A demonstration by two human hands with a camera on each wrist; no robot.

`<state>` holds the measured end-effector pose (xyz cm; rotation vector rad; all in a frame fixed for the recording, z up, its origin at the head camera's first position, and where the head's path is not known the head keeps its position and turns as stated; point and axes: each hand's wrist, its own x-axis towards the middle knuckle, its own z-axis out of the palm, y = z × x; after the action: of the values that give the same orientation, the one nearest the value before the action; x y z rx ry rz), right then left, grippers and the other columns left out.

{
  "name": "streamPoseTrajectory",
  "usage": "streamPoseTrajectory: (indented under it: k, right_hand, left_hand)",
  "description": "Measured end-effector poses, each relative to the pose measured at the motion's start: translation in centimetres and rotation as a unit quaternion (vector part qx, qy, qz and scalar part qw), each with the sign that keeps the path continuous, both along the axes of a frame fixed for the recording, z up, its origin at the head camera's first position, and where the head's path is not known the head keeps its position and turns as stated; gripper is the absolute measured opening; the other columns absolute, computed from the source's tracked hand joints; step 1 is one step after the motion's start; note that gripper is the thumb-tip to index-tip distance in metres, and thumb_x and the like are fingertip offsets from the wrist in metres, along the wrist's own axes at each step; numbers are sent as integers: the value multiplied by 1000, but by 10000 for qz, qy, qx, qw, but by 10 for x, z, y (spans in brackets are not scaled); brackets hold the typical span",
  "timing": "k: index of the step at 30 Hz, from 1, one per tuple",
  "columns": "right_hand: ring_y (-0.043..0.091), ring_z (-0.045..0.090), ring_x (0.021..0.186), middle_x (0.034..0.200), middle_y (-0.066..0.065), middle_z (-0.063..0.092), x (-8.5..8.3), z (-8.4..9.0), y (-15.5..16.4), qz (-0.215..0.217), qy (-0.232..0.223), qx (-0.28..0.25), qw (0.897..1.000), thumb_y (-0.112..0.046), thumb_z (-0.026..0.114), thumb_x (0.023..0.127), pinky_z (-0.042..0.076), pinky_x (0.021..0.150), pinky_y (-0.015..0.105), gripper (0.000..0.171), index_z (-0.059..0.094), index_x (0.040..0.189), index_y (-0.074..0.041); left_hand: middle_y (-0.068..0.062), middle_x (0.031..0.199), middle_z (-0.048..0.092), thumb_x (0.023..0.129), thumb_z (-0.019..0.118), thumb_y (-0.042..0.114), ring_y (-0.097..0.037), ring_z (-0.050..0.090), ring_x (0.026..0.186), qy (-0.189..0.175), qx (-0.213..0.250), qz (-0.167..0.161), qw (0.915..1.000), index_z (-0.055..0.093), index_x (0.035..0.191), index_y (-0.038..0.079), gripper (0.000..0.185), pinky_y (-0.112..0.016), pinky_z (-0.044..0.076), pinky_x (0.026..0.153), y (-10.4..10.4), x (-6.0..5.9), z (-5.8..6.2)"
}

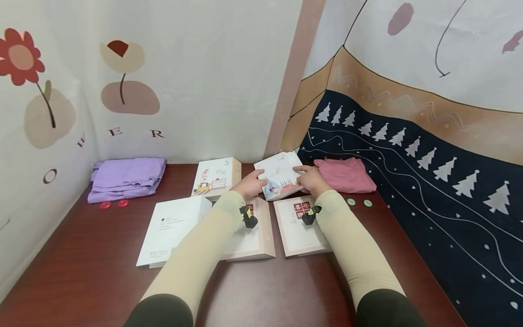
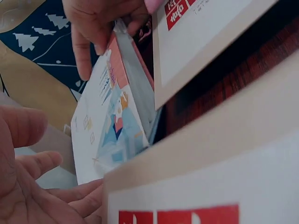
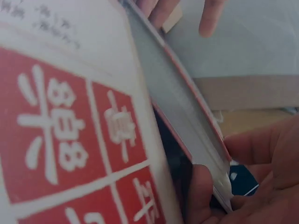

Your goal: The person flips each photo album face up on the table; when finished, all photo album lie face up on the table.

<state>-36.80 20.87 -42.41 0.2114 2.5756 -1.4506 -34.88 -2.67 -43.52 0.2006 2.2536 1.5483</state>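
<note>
Between both hands a thick white illustrated book [image 1: 278, 175] is held tilted, with a blue and pink picture along its lower part. My right hand [image 1: 311, 179] grips its right edge, thumb on one side and fingers on the other; the right wrist view shows this right hand [image 3: 261, 172] around the edge. By the opposite end is my left hand [image 1: 250, 184]. In the left wrist view the left hand [image 2: 42, 182] has its fingers spread and fairly straight, some reaching to the book's edge. Nearer me lie two white books with red character blocks, a middle book [image 1: 255, 236] and a right book [image 1: 294, 234].
A white book [image 1: 173, 227] lies back cover up at left; another book [image 1: 216, 177] lies behind. Folded purple cloth [image 1: 128, 177] and red buttons [image 1: 123, 203] are at far left. Folded pink cloth [image 1: 347, 175] and green buttons [image 1: 367, 203] are at right. Fabric walls [image 1: 204, 81] border the table.
</note>
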Motion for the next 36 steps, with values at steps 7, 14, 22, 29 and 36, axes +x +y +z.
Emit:
streamPoseTrajectory:
  k: [7, 14, 22, 29, 36]
  right_hand:
    - [28, 53, 116, 153, 17, 53, 2, 2, 2, 678, -298, 663, 9951, -4, 63, 95, 52, 88, 39, 64, 53, 157, -16]
    - [31, 43, 140, 166, 17, 39, 0, 2, -5, 1103, -382, 1181, 9861, -15, 68, 97, 39, 119, 49, 64, 48, 158, -9]
    - [33, 42, 144, 164, 19, 42, -1, 5, -15, 1103, -269, 1250, 9856, -24, 68, 99, 36, 123, 52, 66, 45, 158, -6]
    - [35, 44, 146, 162, 23, 45, 6, 7, -35, 929, 355, 1097, 9890, -27, 68, 100, 34, 125, 49, 64, 48, 157, -5]
    - [36, 53, 140, 158, 23, 48, 16, 10, -66, 1131, 764, 228, 9904, -34, 68, 103, 58, 102, 46, 64, 47, 158, -9]
  left_hand:
    - [-25, 162, 42, 113, 46, 25, -42, 56, 137, 56, 28, 110, 9999, 25, 167, 8, 61, -50, 48, 114, -9, -1, -2]
    - [-27, 160, 43, 113, 47, 23, -44, 52, 141, 145, 402, 163, 9990, 23, 168, 7, 62, -52, 46, 117, -18, -6, -6]
    - [-24, 163, 40, 112, 48, 22, -41, 50, 144, 231, 405, 169, 9988, 22, 169, 11, 63, -51, 41, 121, -33, -4, -2]
    - [-23, 165, 39, 113, 46, 20, -40, 47, 147, 737, 526, 360, 9952, 25, 168, 14, 60, -51, 42, 120, -66, 2, 6]
    - [-24, 164, 41, 112, 48, 15, -42, 45, 148, 1047, 340, 702, 9914, 27, 167, 9, 60, -57, 45, 116, -112, 8, 10]
